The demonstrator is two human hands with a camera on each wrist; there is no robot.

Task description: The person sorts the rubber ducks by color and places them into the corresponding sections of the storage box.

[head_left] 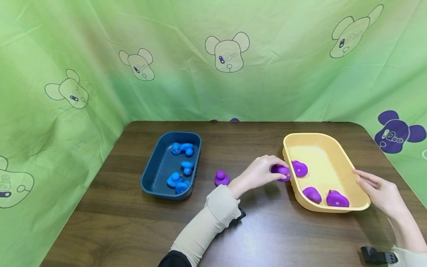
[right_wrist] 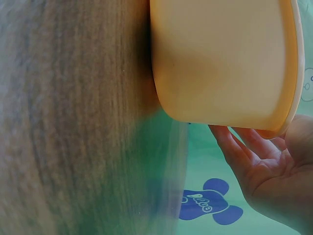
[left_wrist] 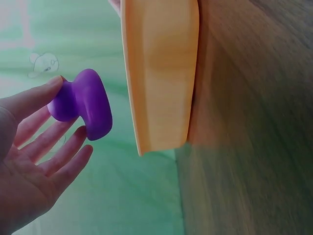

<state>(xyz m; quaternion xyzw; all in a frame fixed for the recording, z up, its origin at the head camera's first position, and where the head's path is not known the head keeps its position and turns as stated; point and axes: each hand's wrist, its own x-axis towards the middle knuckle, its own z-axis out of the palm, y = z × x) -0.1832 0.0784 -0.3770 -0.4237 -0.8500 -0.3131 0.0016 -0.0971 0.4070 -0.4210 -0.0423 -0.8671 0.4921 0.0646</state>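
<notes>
My left hand [head_left: 258,173] pinches a purple rubber duck [left_wrist: 95,105] between thumb and fingers, just outside the left rim of a yellow basin [head_left: 318,148]. At the basin's right side, my right hand [head_left: 381,191] holds the rim, with fingers along the outer wall and the thumb at the edge in the right wrist view. Inside the basin lie three purple ducks: one by the left wall [head_left: 300,168], and two near the front, a duck [head_left: 312,195] and another duck [head_left: 337,199]. One more purple duck [head_left: 221,178] stands on the table behind my left forearm.
A dark blue basin [head_left: 146,183] with several blue ducks [head_left: 174,179] stands on the left of the wooden table [head_left: 110,218]. Green cloth [head_left: 180,92] printed with mouse-like heads hangs behind the table and along its sides.
</notes>
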